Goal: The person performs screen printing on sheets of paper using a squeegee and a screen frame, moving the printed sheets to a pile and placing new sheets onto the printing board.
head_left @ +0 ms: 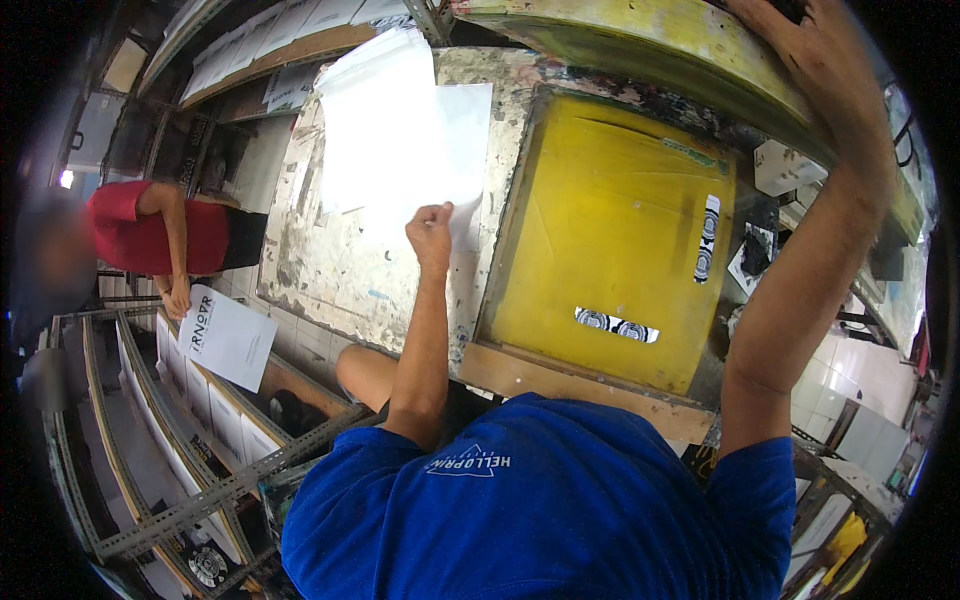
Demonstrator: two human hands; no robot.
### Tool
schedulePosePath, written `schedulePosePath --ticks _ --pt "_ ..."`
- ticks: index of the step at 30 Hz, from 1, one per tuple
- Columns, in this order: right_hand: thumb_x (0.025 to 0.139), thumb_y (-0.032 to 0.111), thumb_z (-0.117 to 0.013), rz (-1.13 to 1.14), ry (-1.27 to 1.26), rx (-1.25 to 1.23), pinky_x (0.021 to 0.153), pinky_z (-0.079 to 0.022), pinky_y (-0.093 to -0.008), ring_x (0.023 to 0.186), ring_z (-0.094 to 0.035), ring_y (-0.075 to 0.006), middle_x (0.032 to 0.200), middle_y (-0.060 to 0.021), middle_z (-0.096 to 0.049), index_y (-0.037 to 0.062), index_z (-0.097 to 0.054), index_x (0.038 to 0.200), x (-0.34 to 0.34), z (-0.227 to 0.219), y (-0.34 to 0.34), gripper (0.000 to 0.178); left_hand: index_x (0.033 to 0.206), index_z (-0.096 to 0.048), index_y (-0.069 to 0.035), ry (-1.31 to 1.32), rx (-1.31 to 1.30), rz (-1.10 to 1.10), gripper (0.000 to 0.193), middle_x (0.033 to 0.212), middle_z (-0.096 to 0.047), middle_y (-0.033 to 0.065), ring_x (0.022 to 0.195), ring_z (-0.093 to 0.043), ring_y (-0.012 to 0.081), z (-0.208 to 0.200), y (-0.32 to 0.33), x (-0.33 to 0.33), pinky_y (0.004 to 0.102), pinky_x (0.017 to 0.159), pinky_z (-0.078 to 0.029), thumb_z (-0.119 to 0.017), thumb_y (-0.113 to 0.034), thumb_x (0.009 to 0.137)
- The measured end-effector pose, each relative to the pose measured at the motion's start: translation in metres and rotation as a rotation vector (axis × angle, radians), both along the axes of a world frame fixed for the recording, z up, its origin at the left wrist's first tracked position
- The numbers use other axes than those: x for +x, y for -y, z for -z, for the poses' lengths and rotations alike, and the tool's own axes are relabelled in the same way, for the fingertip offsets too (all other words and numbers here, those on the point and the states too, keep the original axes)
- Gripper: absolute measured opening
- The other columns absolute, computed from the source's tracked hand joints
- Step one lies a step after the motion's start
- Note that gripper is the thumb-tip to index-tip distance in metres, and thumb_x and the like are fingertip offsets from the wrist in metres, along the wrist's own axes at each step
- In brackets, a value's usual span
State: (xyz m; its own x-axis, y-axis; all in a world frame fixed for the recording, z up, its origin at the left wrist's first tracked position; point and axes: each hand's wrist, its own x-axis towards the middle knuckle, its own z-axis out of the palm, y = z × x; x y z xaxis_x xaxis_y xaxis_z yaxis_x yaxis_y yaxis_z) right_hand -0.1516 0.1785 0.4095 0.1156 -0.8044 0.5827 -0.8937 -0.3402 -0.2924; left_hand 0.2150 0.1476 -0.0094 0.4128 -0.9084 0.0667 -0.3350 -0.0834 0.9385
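At upper centre, the white sheets (385,130) lie beside the yellow panel (610,240), apparently for short reach; the left hand (430,234), nearly closed, pinches one by its lower edge, presumably sparing its face; at upper right, the right hand (812,42) meets the yellow-stained frame (640,45), probably steadying it; its finger closure cannot be told.

White paper sheets (385,130): overexposed, washed out
Metal rack (205,495): shadowed inside
Co-worker's head (55,250): blurred
Fisheye rim: bent, fading to black

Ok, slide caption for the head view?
Left hand pinches a white sheet by its edge, right hand at the paint-stained frame.
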Motion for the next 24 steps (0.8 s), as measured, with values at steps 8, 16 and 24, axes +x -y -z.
schedulePosePath --ticks 8,16,24 --pt "0.088 0.022 -0.067 -0.014 0.016 0.07 0.088 -0.055 -0.0346 0.09 -0.07 -0.0249 0.103 -0.0183 -0.075 -0.0014 -0.072 0.117 0.0 -0.012 -0.001 0.037 0.073 -0.068 -0.001 0.338 -0.316 0.336 0.014 0.087 -0.068 0.0102 0.084 -0.061 0.0284 -0.104 0.0 -0.062 0.0375 0.077 -0.049 -0.077 -0.006 0.082" --pt "0.089 0.024 -0.067 0.016 -0.127 -0.106 0.087 -0.054 -0.0357 0.09 -0.07 -0.0271 0.103 -0.0183 -0.074 -0.0003 -0.072 0.118 -0.004 0.009 0.0 0.038 0.13 -0.069 -0.016 0.921 -0.15 0.78 0.049 0.155 -0.045 0.0109 0.145 -0.033 0.0428 -0.064 -0.066 -0.103 0.0591 0.117 -0.028 -0.069 -0.045 0.089" --pt "0.089 0.024 -0.067 -0.1 0.045 0.105 0.082 -0.054 -0.0338 0.088 -0.069 -0.0274 0.104 -0.0204 -0.074 -0.0011 -0.073 0.112 -0.017 -0.008 0.011 0.035 0.145 -0.054 -0.021 0.818 -0.219 1.101 0.064 0.161 -0.034 0.0093 0.15 -0.022 0.0426 -0.005 -0.04 -0.197 0.063 0.12 -0.016 -0.067 -0.048 0.088"
